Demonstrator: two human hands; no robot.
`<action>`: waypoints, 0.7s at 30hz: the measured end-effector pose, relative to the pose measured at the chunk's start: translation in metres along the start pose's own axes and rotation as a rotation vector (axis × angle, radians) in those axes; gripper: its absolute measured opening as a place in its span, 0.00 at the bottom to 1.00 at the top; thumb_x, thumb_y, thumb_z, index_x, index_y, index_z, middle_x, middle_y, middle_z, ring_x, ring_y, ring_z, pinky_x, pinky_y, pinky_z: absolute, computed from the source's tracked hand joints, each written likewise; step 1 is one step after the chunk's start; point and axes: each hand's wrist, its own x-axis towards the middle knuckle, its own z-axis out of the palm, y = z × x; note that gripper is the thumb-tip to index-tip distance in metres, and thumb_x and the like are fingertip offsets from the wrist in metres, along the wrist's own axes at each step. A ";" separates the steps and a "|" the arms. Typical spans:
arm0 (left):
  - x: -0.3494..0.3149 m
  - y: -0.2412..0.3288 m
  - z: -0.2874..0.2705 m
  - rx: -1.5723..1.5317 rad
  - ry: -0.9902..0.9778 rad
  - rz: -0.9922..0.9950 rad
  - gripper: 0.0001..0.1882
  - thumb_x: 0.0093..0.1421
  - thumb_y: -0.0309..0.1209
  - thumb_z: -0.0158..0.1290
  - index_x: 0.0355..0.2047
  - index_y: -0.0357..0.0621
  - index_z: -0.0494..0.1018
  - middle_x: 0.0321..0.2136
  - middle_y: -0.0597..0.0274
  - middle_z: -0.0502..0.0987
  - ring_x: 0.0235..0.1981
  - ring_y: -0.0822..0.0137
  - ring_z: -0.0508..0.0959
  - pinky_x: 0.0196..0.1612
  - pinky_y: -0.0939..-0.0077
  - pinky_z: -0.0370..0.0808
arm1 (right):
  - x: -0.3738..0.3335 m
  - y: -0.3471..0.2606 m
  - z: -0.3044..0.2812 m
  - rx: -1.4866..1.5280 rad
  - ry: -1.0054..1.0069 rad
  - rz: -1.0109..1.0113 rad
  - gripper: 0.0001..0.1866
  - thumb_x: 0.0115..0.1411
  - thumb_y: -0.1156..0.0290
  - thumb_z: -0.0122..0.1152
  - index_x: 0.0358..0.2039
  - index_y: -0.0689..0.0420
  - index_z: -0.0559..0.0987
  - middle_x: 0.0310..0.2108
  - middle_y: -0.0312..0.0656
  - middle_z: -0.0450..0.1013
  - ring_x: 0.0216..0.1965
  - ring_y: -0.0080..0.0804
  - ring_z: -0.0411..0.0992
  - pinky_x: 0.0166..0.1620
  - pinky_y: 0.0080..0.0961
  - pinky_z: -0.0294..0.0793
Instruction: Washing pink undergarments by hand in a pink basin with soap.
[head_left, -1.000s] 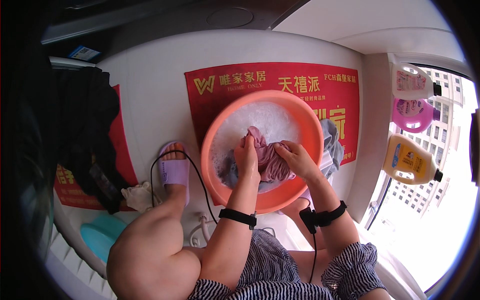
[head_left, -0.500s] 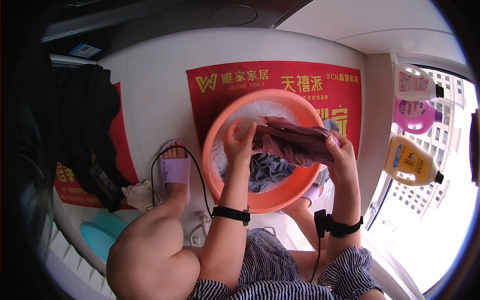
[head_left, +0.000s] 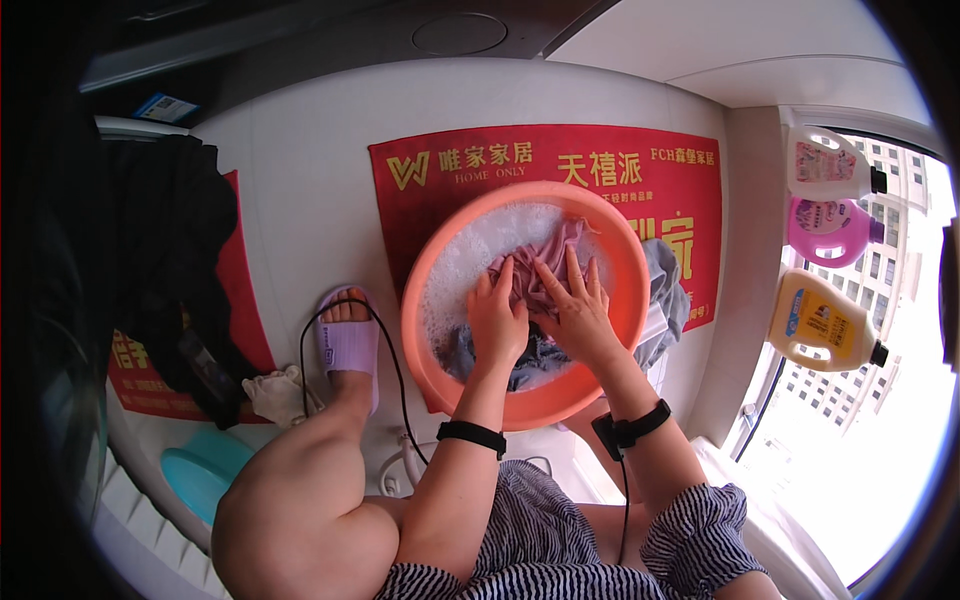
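An orange basin (head_left: 415,340) holds white suds (head_left: 465,245) and wet clothes. Inside it, a mauve piece of clothing (head_left: 568,242) lies bunched near the middle. My right hand (head_left: 578,312) presses down on this cloth with fingers spread. Beside it, my left hand (head_left: 497,320) rests at the cloth's left side, its fingers stretched out and apart. A blue-grey, denim-like garment (head_left: 540,358) sits under my wrists at the near side of the basin, partly hidden by my hands.
Grey-blue cloth (head_left: 660,285) lies right of the basin, on a red mat (head_left: 400,215). Three detergent bottles (head_left: 825,320) stand by the window at right. Dark clothes (head_left: 175,250) hang at left, above a teal basin (head_left: 205,465). A black cable (head_left: 395,370) loops by my slippered foot.
Both hands have lowered the mauve cloth from above the basin into the suds. My right hand has moved left and let go of its grip, its fingers now spread on the cloth.
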 end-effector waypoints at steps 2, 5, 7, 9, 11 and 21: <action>-0.003 -0.003 -0.001 0.060 -0.072 -0.108 0.35 0.54 0.24 0.57 0.63 0.45 0.62 0.53 0.43 0.69 0.53 0.42 0.69 0.58 0.54 0.63 | 0.011 0.001 0.039 -0.071 0.021 -0.018 0.42 0.54 0.51 0.64 0.68 0.32 0.57 0.71 0.51 0.44 0.67 0.71 0.47 0.63 0.66 0.51; -0.004 -0.018 -0.001 0.035 -0.104 -0.150 0.33 0.54 0.24 0.57 0.62 0.44 0.63 0.53 0.43 0.69 0.53 0.43 0.69 0.58 0.54 0.64 | 0.026 -0.005 0.067 -0.058 -0.027 0.013 0.39 0.55 0.54 0.62 0.67 0.38 0.61 0.72 0.49 0.41 0.68 0.70 0.45 0.64 0.60 0.54; -0.002 -0.012 -0.001 0.029 -0.197 -0.242 0.32 0.55 0.25 0.57 0.61 0.40 0.64 0.52 0.42 0.71 0.54 0.43 0.70 0.58 0.54 0.65 | 0.033 0.013 0.092 -0.061 -0.140 0.107 0.31 0.58 0.56 0.57 0.62 0.46 0.68 0.68 0.52 0.54 0.64 0.59 0.59 0.61 0.52 0.62; -0.005 -0.019 0.005 0.014 -0.162 -0.219 0.32 0.55 0.26 0.58 0.60 0.36 0.63 0.51 0.40 0.71 0.54 0.42 0.70 0.57 0.54 0.67 | 0.045 0.027 0.105 0.006 -0.217 0.155 0.27 0.59 0.58 0.54 0.60 0.48 0.70 0.62 0.51 0.62 0.59 0.53 0.66 0.59 0.51 0.65; -0.005 -0.015 0.009 0.008 -0.165 -0.223 0.32 0.55 0.26 0.58 0.60 0.35 0.63 0.52 0.39 0.71 0.55 0.42 0.70 0.58 0.54 0.67 | 0.061 0.036 0.094 0.066 -0.290 0.210 0.24 0.60 0.60 0.51 0.57 0.50 0.73 0.57 0.51 0.70 0.54 0.48 0.73 0.56 0.50 0.69; -0.010 -0.008 0.024 -0.211 0.033 -0.127 0.49 0.47 0.26 0.63 0.67 0.37 0.49 0.55 0.36 0.69 0.56 0.38 0.69 0.60 0.54 0.65 | 0.037 0.028 -0.009 0.233 0.042 0.049 0.26 0.46 0.62 0.74 0.42 0.64 0.78 0.39 0.54 0.76 0.45 0.48 0.74 0.51 0.35 0.72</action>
